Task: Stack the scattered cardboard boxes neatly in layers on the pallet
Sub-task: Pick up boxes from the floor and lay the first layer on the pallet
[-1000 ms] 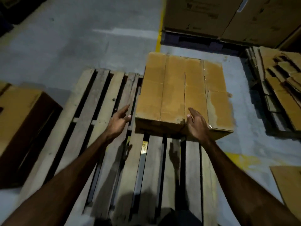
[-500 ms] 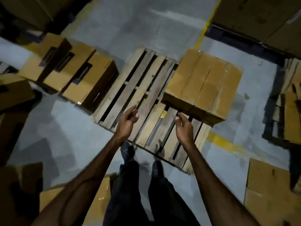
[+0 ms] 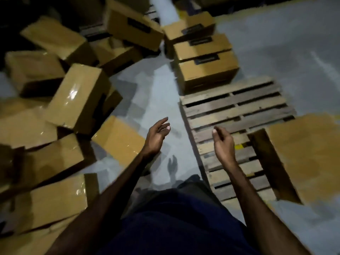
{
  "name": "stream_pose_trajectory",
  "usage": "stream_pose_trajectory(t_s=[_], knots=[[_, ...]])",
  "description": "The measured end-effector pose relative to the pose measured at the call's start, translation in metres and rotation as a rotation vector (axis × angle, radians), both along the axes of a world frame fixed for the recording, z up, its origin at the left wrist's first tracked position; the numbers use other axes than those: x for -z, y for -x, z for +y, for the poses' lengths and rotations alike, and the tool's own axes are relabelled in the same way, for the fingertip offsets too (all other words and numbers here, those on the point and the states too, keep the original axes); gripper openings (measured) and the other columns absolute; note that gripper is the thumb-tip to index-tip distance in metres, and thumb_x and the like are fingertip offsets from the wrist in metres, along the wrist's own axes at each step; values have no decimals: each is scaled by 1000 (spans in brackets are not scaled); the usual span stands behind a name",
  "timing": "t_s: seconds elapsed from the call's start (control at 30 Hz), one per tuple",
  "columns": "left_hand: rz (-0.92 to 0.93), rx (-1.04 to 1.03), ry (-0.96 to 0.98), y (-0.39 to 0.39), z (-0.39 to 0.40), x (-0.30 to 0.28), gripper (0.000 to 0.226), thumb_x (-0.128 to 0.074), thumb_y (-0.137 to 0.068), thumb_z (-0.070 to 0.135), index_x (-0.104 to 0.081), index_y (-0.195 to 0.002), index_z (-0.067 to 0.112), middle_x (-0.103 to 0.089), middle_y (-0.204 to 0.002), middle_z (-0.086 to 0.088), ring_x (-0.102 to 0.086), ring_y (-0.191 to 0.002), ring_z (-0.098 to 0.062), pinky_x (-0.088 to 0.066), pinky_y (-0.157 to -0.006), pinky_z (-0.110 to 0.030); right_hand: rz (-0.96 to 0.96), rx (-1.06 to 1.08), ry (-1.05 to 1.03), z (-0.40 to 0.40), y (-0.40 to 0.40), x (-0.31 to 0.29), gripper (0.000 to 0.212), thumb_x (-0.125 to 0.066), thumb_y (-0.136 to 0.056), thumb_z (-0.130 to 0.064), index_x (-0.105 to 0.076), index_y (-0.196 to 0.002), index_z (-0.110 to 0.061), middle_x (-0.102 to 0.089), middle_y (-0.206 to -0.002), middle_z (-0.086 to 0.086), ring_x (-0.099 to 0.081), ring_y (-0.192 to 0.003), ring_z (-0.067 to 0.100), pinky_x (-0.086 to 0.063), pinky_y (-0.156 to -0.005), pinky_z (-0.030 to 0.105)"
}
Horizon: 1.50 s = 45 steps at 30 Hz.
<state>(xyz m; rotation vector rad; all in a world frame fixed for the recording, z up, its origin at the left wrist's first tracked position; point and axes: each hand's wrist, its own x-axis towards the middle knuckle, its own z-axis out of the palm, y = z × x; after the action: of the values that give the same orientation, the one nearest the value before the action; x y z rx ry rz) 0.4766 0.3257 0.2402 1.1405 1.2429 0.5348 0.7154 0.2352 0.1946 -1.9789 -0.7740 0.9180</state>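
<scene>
- Cardboard boxes (image 3: 77, 100): scattered on the floor, left of the pallet (image 3: 233, 107); one box (image 3: 303, 153) at its right edge.
- Left hand (image 3: 156, 137), right hand (image 3: 223, 142): spread, empty.
- Step: fetching; next, grasp a nearby box.

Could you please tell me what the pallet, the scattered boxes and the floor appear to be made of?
The pallet looks like rough, unfinished wood: weathered grey-brown slats with gaps. The scattered boxes look like brown corrugated cardboard; glossy streaks suggest clear sealing tape. The floor appears to be smooth grey concrete, possibly painted.
</scene>
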Motion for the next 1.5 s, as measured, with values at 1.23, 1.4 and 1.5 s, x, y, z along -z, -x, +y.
stream_pose_trajectory(t_s=[1.23,1.4,1.5], knots=[[132,-1014,528,306,-18,333,75,-68,-70,71,-63,-137,37,-70,-132,-5,-67,-120,-28,-50,-108,-60,-231,-1062,426,268,288,229,46,-57,-106,-35,-58,-147,-13,-63,-145,6,-60,-132,24,-44,-110,34],[166,-999,552,302,13,416,56,-65,-98,45,-55,-149,22,-62,-142,-6,-60,-126,-28,-48,-110,-49,-325,-1112,536,299,292,368,52,-59,-105,-41,-56,-148,-11,-65,-141,12,-59,-132,30,-43,-112,40],[177,-1018,546,308,19,489,56,-65,-103,36,-51,-153,16,-57,-150,-10,-54,-135,-30,-43,-103,-33,-356,-1146,579,304,300,439,58,-59,-104,-44,-53,-150,-9,-64,-141,14,-56,-134,33,-43,-113,42]])
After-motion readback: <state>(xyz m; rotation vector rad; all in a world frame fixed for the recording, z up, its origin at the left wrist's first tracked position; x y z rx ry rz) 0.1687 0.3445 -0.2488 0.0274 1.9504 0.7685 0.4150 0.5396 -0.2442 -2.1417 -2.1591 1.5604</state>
